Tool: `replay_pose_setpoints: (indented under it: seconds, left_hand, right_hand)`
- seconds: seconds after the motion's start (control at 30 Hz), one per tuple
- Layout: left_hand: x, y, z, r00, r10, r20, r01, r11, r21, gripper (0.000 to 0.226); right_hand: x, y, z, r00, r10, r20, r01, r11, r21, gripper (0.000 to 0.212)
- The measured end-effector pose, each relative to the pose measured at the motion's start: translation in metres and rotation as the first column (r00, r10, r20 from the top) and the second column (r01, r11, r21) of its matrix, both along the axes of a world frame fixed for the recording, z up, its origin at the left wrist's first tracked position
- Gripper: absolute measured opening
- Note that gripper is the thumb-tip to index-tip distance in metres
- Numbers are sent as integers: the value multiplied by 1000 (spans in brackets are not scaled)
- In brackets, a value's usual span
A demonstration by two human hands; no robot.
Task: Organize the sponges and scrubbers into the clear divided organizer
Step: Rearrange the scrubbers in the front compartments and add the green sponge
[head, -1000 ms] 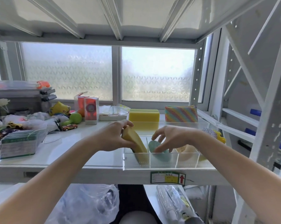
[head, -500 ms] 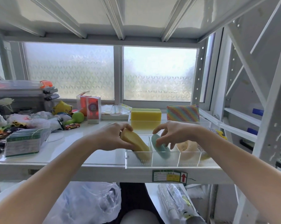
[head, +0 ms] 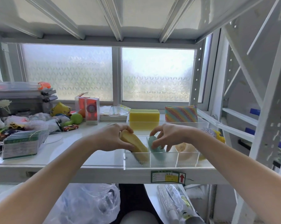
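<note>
The clear divided organizer (head: 187,160) sits at the shelf's front edge, right of centre. My left hand (head: 111,137) grips a tan sponge (head: 136,147) that leans tilted in the front left compartment. My right hand (head: 166,135) holds a teal scrubber (head: 157,150) by its upper end, tilted in the front middle compartment. A pale round sponge (head: 185,149) rests in the front right compartment. Behind, a yellow block sponge (head: 143,115) and a rainbow-striped sponge (head: 181,113) stand in the back compartments. A silvery scourer (head: 208,132) and a yellow item (head: 219,137) lie just right of my forearm.
Toys, a green ball (head: 76,118), a toy car (head: 70,127), red boxes (head: 91,110) and a clear card box (head: 21,143) crowd the shelf's left side. A frosted window is behind. White rack uprights (head: 269,126) stand at right. Plastic bags (head: 88,206) lie on the lower level.
Both sponges stay in their compartments. My left hand has pushed the tan sponge further into a lean, and my right fingers have spread wider on the teal scrubber's top.
</note>
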State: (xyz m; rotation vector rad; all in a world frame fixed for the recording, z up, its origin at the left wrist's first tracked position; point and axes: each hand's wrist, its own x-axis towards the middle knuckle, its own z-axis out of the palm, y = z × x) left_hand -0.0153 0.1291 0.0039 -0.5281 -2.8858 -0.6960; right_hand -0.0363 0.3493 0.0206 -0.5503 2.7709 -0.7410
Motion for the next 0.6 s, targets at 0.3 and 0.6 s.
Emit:
replay_pose_setpoints:
  seconds: [0.3,0.6]
  left_hand:
    - [5,6,1,999,6,-46,-2,997,79,84]
    - [6,47,11,984,-56,-168,70,995,76,71]
  right_hand:
    - [4,0,0,1000,-15,-1,15,1000,-9,59]
    - [8,12,12,992,-127,11,128,991,-43,40]
